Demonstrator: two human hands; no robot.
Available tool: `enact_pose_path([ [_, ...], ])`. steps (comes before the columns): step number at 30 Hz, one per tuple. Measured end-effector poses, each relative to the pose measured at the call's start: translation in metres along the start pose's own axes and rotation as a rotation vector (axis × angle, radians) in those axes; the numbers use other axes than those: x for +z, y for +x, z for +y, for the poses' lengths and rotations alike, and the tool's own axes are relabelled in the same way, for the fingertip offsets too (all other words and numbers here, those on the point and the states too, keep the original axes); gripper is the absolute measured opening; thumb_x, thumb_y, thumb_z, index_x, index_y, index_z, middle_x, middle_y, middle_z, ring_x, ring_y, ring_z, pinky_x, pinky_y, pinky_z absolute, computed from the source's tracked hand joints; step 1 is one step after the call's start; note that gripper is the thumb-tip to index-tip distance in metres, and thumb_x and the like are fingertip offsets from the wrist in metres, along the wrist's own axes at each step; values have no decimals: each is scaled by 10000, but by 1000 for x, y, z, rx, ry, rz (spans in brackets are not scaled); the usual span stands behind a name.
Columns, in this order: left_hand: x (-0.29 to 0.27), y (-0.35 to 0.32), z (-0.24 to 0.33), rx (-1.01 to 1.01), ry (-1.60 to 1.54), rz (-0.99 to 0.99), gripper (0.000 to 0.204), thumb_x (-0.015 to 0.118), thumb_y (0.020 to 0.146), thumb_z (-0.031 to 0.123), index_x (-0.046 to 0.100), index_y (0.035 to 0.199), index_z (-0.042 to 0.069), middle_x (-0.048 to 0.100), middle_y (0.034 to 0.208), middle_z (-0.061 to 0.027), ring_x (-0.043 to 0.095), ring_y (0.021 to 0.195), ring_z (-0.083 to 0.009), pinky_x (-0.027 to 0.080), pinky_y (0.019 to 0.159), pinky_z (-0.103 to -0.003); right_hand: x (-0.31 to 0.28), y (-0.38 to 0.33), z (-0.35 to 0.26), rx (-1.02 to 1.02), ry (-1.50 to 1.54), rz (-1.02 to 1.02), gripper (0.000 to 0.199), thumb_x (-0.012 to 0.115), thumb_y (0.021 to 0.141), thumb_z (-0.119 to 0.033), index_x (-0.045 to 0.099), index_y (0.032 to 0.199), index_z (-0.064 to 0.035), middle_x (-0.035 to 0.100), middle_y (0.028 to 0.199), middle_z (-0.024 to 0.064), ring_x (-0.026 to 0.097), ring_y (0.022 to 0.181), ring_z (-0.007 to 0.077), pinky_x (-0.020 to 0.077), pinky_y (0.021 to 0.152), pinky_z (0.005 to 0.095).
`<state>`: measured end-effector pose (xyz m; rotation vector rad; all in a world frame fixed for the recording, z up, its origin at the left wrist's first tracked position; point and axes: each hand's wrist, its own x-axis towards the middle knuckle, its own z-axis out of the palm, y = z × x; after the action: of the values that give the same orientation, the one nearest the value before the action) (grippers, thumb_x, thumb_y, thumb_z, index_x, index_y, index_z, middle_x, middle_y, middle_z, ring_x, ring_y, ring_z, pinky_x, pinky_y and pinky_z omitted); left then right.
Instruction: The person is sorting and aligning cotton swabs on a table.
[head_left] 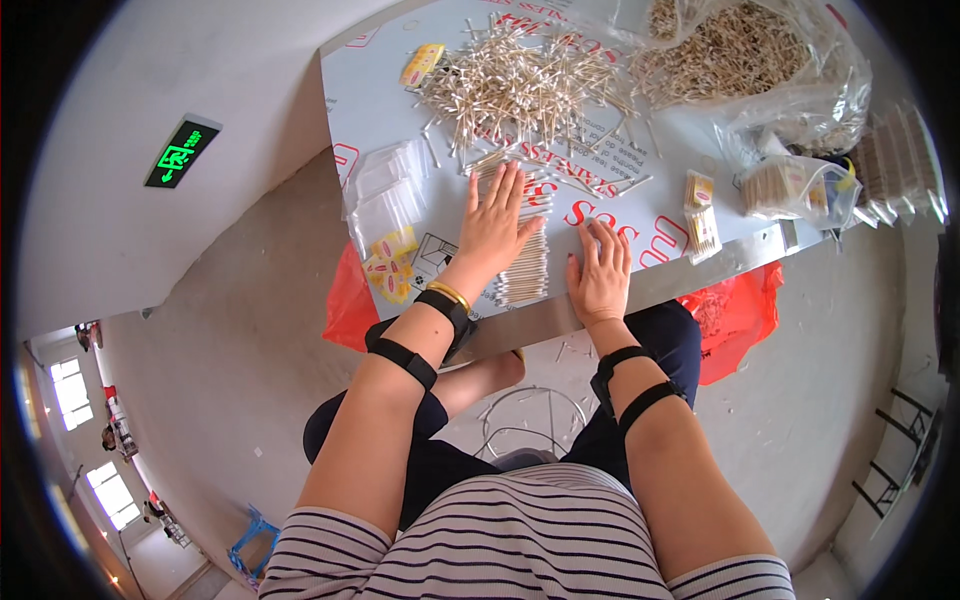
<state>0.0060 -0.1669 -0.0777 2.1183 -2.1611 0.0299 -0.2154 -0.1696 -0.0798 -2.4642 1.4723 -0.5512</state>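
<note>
My left hand [493, 220] lies flat, fingers stretched out, over a row of cotton swabs [524, 272] lined up side by side near the table's front edge. Part of that row is hidden beneath the palm. To its right, my right hand [602, 272] rests on the table [655, 205] with fingers apart and slightly bent, holding nothing. Beyond both hands spreads a large loose heap of cotton swabs [525, 85]. A few single swabs lie scattered between the heap and my hands.
Left of my hands are clear plastic bags [388, 195] and yellow printed cards [392, 265]. On the right stand a small filled swab pack [702, 215], bagged packs [790, 187] and a big clear bag of swabs [735, 55]. Red bags [740, 320] hang below the table edge.
</note>
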Motion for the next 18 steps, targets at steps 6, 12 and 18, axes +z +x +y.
enact_pose_path([
  [6,-4,-8,2,43,-25,-12,839,340,1066,633,279,1640,25,255,1727,-114,197,1609,-236,27,1302,-565,-1,0,0,-1,-8,5,551,618,950,-269,529,1468,-105,494,1515,91,406,1467,282,220,1287,489],
  [12,-12,-4,-7,6,-173,67,806,362,1074,600,280,1639,30,339,1687,-128,270,1584,-253,25,1302,-573,0,0,0,5,2,8,554,622,949,-272,532,1469,-104,500,1506,94,407,1465,282,224,1285,490],
  [18,-18,-6,-15,59,-135,-21,793,409,1069,579,286,1636,38,421,1637,-150,311,1566,-279,32,1298,-584,-1,-1,-1,8,-8,4,553,619,949,-261,529,1472,-103,496,1508,95,404,1466,284,227,1282,490],
])
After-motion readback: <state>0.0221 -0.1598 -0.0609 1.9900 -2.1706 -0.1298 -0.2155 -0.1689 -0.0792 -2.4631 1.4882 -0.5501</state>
